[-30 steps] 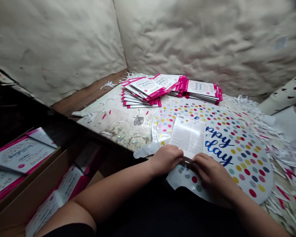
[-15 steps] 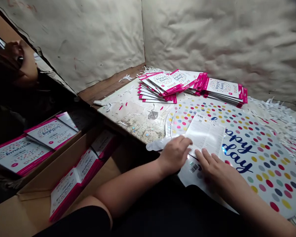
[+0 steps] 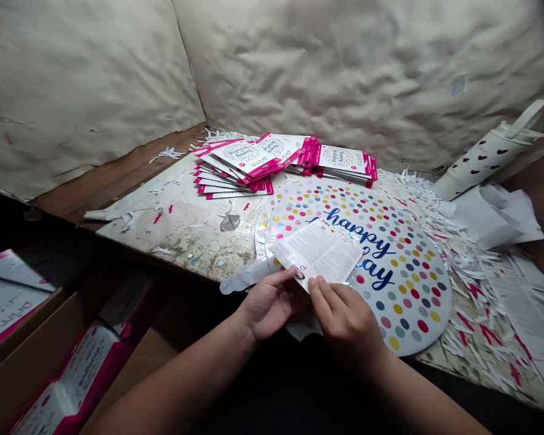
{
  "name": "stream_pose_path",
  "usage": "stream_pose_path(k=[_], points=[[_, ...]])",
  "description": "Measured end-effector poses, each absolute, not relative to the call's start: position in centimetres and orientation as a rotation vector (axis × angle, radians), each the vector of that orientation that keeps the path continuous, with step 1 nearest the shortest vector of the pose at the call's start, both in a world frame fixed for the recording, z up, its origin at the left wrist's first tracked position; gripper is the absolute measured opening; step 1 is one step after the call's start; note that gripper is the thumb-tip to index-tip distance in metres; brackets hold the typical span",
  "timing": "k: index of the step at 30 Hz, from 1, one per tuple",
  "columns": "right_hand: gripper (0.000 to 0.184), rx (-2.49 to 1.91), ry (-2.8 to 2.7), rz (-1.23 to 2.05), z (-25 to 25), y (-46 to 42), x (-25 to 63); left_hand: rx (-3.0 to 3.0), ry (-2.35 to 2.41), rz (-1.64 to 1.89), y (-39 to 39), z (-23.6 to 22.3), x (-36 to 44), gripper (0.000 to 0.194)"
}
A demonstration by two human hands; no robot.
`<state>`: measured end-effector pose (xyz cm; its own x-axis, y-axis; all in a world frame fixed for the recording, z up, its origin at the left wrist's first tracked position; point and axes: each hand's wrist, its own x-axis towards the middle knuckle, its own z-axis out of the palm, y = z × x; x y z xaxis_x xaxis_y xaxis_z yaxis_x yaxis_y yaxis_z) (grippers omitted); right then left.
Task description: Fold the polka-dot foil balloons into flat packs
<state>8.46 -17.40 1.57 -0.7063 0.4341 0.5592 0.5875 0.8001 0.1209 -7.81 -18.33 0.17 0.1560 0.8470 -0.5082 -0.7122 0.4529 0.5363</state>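
A white printed leaflet [image 3: 321, 251] with small text is tilted in front of me, its near edge between both hands. My left hand [image 3: 269, 305] is palm up with its thumb on the leaflet's near-left corner; its other fingers go underneath and are partly hidden. The fingers of my right hand [image 3: 347, 320] lie over the near edge, gripping it; that thumb is out of sight. Beneath the leaflet lies a flat dotted foil balloon [image 3: 412, 266] with blue lettering, its tail [image 3: 245, 278] pointing left over the table edge.
Stacks of pink-edged packets [image 3: 249, 160] stand at the back of the worn table [image 3: 176, 223]. Paper shreds [image 3: 462, 266] cover the right side, near a white tumbler [image 3: 485, 157] with dark hearts. Lower left, a cardboard box [image 3: 22, 356] holds more packets.
The leaflet's near edge has been lifted and turned off the balloon. My left hand has rolled palm up, and my right hand has curled onto the edge. The view has swung right.
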Motion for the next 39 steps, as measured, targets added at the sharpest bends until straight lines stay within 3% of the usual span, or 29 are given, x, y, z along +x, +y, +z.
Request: stream_pose_path(k=[4,8,11,14,17,20,22,23,26,28,31,33,35,39], points=[[0.03,-0.809,-2.423,0.223,2.1,-16.2,9.4,0.557,1.05,1.156,-18.5,0.4,-8.3,0.026],[0.04,-0.562,-2.404,0.145,1.5,-14.5,8.9,0.731,1.106,1.062,-18.5,1.2,-8.7,0.032],[0.029,-0.459,-2.37,0.08,1.3,-13.9,7.8,0.742,1.083,1.007,-18.3,1.5,-8.8,0.032],[0.019,-0.641,-2.235,0.329,2.5,-13.8,8.0,0.754,1.148,1.058,-17.9,1.4,-9.3,0.034],[0.023,-0.803,-2.473,0.695,5.0,-13.7,10.5,0.946,1.299,1.152,-17.2,2.3,-10.3,0.029],[0.024,-1.085,-2.558,0.492,7.7,-12.8,13.8,1.344,1.425,1.047,-16.5,5.4,-11.1,0.041],[0.046,-1.195,-2.285,0.292,9.0,-11.7,15.3,1.61,1.382,0.906,-16.0,8.1,-11.1,0.058],[0.052,-1.176,-2.188,0.342,9.5,-11.2,15.6,1.711,1.318,0.852,-15.7,9.3,-10.9,0.062],[0.034,-1.064,-1.888,0.822,9.9,-9.9,15.3,1.758,1.083,0.909,-14.5,11.6,-10.1,0.061],[0.026,-1.041,-1.559,0.972,9.4,-9.2,14.5,1.719,0.982,0.97,-13.4,11.8,-9.9,0.049],[0.04,-1.031,-1.381,0.956,8.4,-7.9,14.1,1.953,1.069,0.972,-11.0,11.0,-10.9,0.026],[0.05,-1.075,-1.435,0.899,7.4,-7.1,14.9,2.199,1.369,1.09,-8.6,10.4,-13.2,0.029],[0.047,-1.194,-1.499,0.793,6.1,-6.6,16.4,2.344,1.787,1.159,-5.2,9.9,-16.8,0.036],[0.028,-1.406,-1.891,0.572,3.1,-8.0,18.9,2.392,2.268,0.468,1.8,8.6,-24.7,0.045]])
